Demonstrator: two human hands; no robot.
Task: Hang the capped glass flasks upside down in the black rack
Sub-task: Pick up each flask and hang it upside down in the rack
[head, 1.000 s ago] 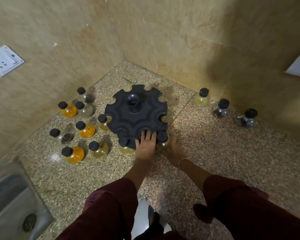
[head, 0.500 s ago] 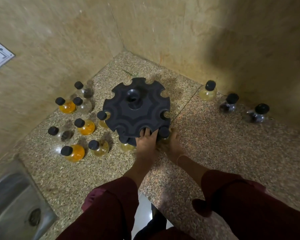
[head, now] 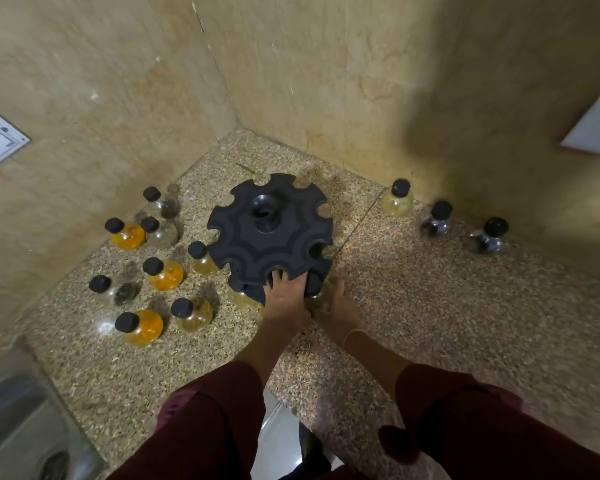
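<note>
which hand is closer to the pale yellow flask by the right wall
Right. The right hand sits nearer the viewer and left of the pale yellow flask; the left hand, on the near rim of the black rack, lies further left.

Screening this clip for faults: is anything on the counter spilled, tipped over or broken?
Nothing stands out. The flasks beside the rack stand upright with caps on, and the counter shows no puddle or shards.

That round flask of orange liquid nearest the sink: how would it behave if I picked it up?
Probably fragile: the orange flask looks like clear glass. Its belly seems well filled, so it is likely heavy for its size. The belly is round, so tipped over on the counter it might roll.
</note>
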